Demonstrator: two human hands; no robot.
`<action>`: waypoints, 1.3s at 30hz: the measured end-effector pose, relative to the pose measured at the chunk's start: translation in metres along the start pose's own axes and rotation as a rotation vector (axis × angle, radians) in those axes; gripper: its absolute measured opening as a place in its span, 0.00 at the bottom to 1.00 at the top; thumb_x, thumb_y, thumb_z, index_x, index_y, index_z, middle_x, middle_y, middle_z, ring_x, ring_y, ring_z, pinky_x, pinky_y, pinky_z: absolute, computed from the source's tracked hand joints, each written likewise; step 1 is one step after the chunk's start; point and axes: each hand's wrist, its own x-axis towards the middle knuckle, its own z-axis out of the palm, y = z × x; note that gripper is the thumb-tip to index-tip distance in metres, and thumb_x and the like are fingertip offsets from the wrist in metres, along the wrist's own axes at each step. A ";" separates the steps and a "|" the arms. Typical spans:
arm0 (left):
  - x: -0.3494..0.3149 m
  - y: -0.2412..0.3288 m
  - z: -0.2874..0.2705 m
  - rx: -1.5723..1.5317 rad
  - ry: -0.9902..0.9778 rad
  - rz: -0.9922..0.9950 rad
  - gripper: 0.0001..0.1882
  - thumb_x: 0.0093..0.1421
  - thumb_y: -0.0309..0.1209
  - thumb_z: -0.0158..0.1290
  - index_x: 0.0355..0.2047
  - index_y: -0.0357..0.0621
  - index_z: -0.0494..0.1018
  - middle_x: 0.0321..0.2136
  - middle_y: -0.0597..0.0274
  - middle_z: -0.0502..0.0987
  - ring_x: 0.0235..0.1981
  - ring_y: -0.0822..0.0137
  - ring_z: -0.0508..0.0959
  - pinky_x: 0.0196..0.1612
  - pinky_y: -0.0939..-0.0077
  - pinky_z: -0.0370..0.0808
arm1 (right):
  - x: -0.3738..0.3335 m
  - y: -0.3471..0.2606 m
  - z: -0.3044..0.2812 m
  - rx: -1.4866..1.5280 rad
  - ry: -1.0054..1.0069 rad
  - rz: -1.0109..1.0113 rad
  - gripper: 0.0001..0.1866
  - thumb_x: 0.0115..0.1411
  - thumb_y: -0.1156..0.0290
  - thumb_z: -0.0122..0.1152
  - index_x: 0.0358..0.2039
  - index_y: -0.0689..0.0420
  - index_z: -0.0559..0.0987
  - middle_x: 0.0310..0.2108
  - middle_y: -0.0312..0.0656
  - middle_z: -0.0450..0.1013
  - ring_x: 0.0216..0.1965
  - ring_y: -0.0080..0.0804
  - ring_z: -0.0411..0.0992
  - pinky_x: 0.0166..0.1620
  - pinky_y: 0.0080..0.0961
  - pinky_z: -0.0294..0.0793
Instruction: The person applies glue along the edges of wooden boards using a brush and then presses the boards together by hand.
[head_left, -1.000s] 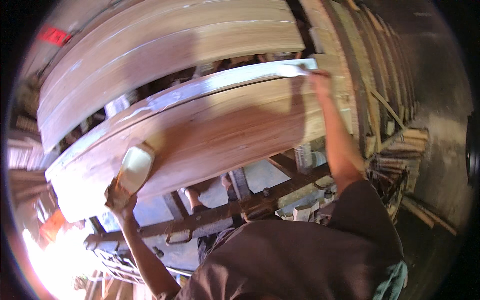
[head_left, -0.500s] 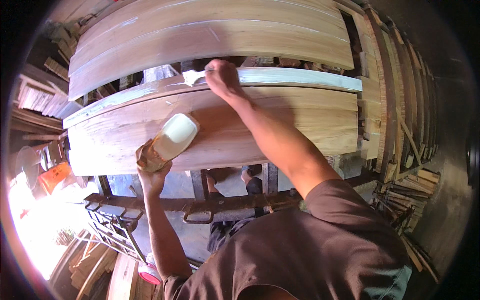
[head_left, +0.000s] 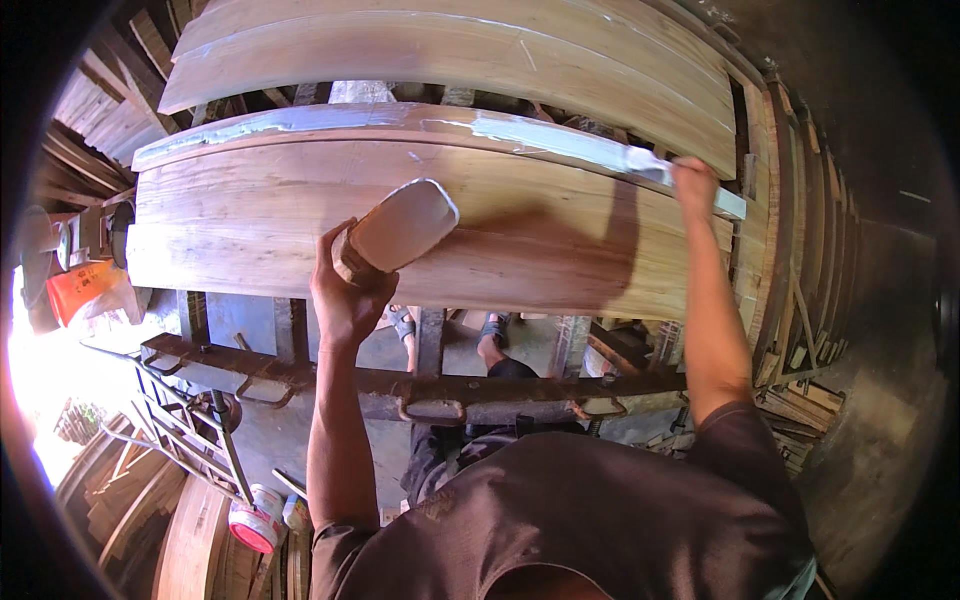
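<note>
My right hand [head_left: 695, 186] is closed round the handle of a brush [head_left: 648, 163], its whitened bristles touching the upturned edge of a long board [head_left: 540, 133]. White wet coating covers much of that edge, with a barer brownish stretch left of the middle. My left hand [head_left: 350, 295] grips a rectangular tub [head_left: 405, 225] from its near side, above a wide wooden plank [head_left: 270, 215]. The tub's mouth faces up and shows a pale inside; its outer wall is stained brown. Fingers under the tub are partly hidden.
More planks [head_left: 440, 50] lie beyond the coated board. A metal beam with handles [head_left: 470, 400] runs along the near side. Timber racks [head_left: 800, 220] stand at the right. At the lower left are a white bucket [head_left: 256, 515] and stacked boards; an orange thing [head_left: 82, 290] is at the left.
My right hand has swept the brush rightward along the board edge, close to its right end. My left hand and the tub have shifted right, and the view has shifted too.
</note>
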 end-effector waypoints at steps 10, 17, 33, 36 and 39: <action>0.031 -0.014 -0.065 0.084 -0.028 0.035 0.37 0.42 0.25 0.68 0.55 0.39 0.67 0.46 0.52 0.79 0.48 0.63 0.79 0.53 0.67 0.76 | -0.066 -0.325 0.125 0.373 -0.218 -0.114 0.05 0.54 0.73 0.62 0.31 0.57 0.83 0.20 0.36 0.74 0.18 0.20 0.67 0.22 0.25 0.64; 0.049 -0.009 -0.089 0.136 0.000 0.193 0.34 0.43 0.27 0.67 0.53 0.39 0.69 0.43 0.50 0.80 0.46 0.59 0.82 0.50 0.66 0.78 | -0.197 -0.357 0.130 -0.004 -0.347 -0.866 0.11 0.54 0.74 0.65 0.40 0.55 0.81 0.29 0.44 0.78 0.32 0.45 0.77 0.39 0.37 0.78; 0.065 0.027 -0.089 0.051 0.178 0.139 0.36 0.41 0.29 0.73 0.51 0.35 0.70 0.45 0.56 0.76 0.47 0.65 0.77 0.52 0.72 0.75 | -0.119 -0.275 0.113 1.274 -0.774 0.696 0.05 0.60 0.78 0.57 0.37 0.62 0.75 0.23 0.43 0.72 0.13 0.24 0.61 0.14 0.20 0.54; 0.057 0.043 -0.096 -0.230 0.193 0.003 0.35 0.40 0.27 0.73 0.49 0.35 0.71 0.45 0.58 0.76 0.46 0.67 0.77 0.50 0.74 0.75 | -0.097 -0.262 0.103 1.224 -0.576 0.664 0.03 0.58 0.79 0.58 0.34 0.62 0.76 0.22 0.43 0.71 0.13 0.25 0.61 0.13 0.21 0.53; 0.055 0.040 -0.107 -0.406 0.250 -0.067 0.34 0.40 0.22 0.72 0.49 0.36 0.69 0.41 0.60 0.77 0.45 0.67 0.77 0.49 0.74 0.74 | -0.073 -0.235 0.106 1.144 -0.480 0.470 0.02 0.58 0.79 0.58 0.32 0.63 0.77 0.19 0.40 0.70 0.13 0.25 0.63 0.14 0.22 0.55</action>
